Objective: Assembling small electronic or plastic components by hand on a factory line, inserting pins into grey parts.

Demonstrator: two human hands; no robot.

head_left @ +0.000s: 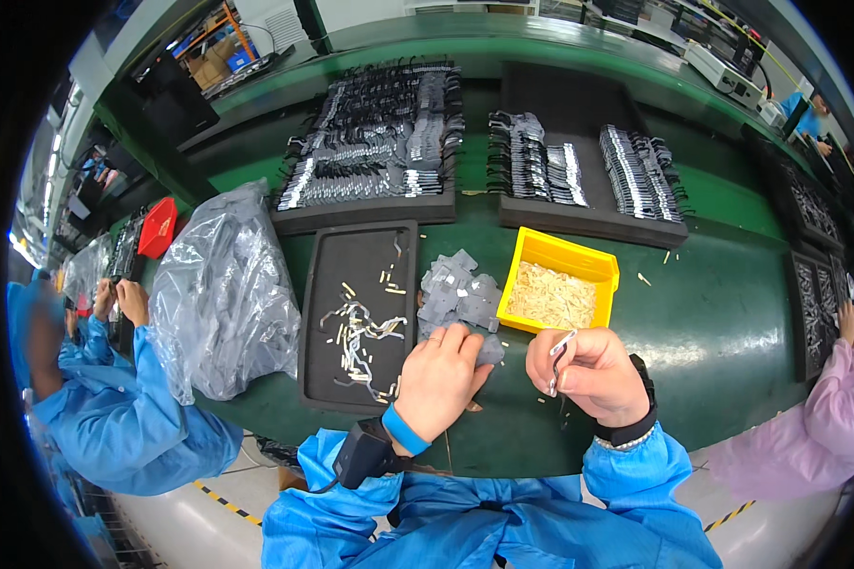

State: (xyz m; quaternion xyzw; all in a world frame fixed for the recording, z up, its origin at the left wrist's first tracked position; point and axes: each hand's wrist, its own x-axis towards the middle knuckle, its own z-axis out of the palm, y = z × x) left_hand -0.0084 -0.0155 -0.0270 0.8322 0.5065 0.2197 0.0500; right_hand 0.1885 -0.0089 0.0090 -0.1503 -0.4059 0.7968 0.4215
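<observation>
My left hand (438,377) is closed at the near edge of a pile of small grey flat pieces (457,292). One grey piece (491,351) shows at its fingertips, between fingers and thumb. Pinched in my right hand (598,377) is a thin silver-and-dark strip with a cable-like tail (562,353). Just beyond that hand, a yellow bin (613,277) holds many small pale, pin-like pieces (552,296). Left of the pile lies a black tray (315,322) with bent silver-and-dark strips (356,341) and several loose pale pieces.
Two black foam trays (370,211) (593,220) with rows of grey-and-silver parts stand at the back. A large clear plastic bag (228,294) of grey pieces sits left. A red bin (157,228) is farther left. People in blue (142,408) and pink (807,417) work at either side.
</observation>
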